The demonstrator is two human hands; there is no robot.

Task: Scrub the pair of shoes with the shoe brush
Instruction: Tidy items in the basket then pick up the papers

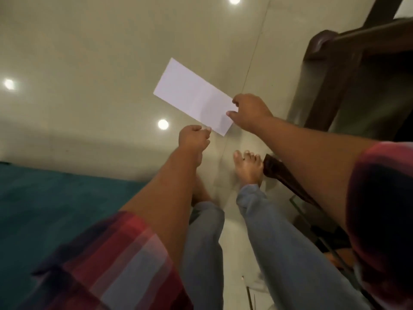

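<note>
A white sheet of paper (193, 95) hangs above the glossy tiled floor, folded into a long rectangle. My right hand (250, 111) pinches its near right edge. My left hand (194, 137) has its fingers curled at the paper's near bottom edge and seems to pinch it. No shoes and no shoe brush are in view. My bare feet (248, 166) stand on the floor below the hands.
Dark wooden furniture (335, 74) stands at the right, with a wooden leg (281, 173) close to my right foot. A teal rug (55, 204) covers the floor at the left. Ceiling lights reflect in the beige tiles (100, 52).
</note>
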